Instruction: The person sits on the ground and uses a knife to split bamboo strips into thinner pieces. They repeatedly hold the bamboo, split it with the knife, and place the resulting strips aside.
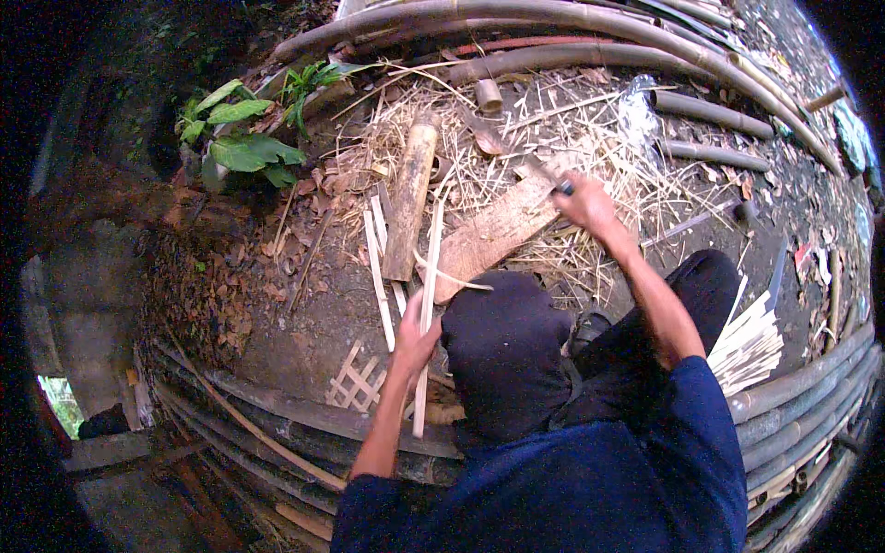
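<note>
Near the plank (pixel 498 229) | left grip (pixel 418 339) clamped on bamboo strip (pixel 427 309) | right grip (pixel 590 206) closed round knife (pixel 563 187)

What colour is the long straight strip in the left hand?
The strip is pale cream, seen best in the head view.

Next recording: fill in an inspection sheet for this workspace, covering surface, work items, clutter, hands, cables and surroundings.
Surface: earth ground, with a wooden plank lying aslant.
Work items: pale strip; dark-handled tool, exact kind unclear.
Clutter: shavings around the plank; bamboo log left of it; strip bundle at right.
Left hand: closed around the pale strip.
Right hand: gripping the dark-handled tool near the plank's far end.
Cables: nothing seen.
Surroundings: bamboo poles beyond; leafy plant at upper left.
</note>
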`<state>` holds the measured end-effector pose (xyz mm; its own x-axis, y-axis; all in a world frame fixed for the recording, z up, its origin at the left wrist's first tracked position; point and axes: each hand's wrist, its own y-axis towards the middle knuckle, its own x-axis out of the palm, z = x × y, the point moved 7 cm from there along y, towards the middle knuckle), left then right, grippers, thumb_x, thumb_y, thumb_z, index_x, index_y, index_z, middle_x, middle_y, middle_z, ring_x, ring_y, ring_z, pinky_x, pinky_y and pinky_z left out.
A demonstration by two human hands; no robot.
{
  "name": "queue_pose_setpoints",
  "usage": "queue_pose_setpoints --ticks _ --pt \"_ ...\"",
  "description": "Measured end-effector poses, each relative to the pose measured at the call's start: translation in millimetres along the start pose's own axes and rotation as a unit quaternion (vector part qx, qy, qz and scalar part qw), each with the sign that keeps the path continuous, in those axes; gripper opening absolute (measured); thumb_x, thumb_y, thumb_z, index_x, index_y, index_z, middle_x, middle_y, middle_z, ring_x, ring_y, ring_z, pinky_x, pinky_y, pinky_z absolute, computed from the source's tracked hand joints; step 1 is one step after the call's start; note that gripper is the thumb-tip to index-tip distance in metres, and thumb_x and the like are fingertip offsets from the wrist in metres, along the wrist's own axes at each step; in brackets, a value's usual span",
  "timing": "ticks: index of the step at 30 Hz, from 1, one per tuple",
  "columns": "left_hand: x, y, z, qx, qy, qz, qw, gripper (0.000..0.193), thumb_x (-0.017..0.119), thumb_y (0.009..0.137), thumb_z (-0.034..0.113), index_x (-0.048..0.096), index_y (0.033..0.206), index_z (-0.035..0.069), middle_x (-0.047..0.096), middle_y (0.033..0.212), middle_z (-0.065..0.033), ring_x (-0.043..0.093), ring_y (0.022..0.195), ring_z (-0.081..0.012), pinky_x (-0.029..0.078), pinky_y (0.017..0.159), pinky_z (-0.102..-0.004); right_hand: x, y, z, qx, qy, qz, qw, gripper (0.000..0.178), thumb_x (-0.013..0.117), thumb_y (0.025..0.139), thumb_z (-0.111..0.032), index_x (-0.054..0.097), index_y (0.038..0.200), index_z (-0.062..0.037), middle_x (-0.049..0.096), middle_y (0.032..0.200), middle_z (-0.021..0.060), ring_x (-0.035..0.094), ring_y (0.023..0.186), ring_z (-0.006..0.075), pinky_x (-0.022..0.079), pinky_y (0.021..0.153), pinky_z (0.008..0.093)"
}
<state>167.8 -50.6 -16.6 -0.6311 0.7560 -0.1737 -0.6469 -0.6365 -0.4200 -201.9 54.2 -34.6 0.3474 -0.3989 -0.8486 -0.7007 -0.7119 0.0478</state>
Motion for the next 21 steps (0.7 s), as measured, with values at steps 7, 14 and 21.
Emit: queue_pose_setpoints --ticks 7,14,21 --pt "22 52 35 0.021 -0.095 -0.069 0.993 0.051 0.050 0.090 0.010 0.036 0.138 0.001 0.043 0.060 0.0074 0.035 0.043 -0.0022 0.028 0.037 -0.0210 23 -77 -126 -0.214 0.025 -0.121 0.969 0.025 0.064 0.076 -0.034 0.060 0.092 -0.0144 0.065 0.070 0.0146 0.066 0.069 0.0354 0.050 0.058 0.0484" --pt "23 -3 54 0.004 -0.102 -0.084 0.991 0.059 0.049 0.090 0.009 0.030 0.146 0.011 0.044 0.063 0.0081 0.034 0.044 -0.0027 0.026 0.040 -0.0199 22 -21 -101 -0.264 -0.030 -0.072 0.961 0.023 0.065 0.075 -0.033 0.060 0.080 -0.0108 0.059 0.060 0.0151 0.063 0.060 0.0343 0.048 0.056 0.0466" --pt "-14 -71 52 0.010 -0.262 -0.079 0.962 0.053 0.049 0.096 0.019 0.031 0.144 0.006 0.038 0.064 0.0051 0.036 0.044 -0.0038 0.033 0.041 -0.0211 -20 16 77 0.037 -0.039 0.052 0.997 0.034 0.063 0.077 -0.033 0.065 0.093 -0.0021 0.067 0.074 0.0174 0.066 0.065 0.0312 0.054 0.065 0.0409"
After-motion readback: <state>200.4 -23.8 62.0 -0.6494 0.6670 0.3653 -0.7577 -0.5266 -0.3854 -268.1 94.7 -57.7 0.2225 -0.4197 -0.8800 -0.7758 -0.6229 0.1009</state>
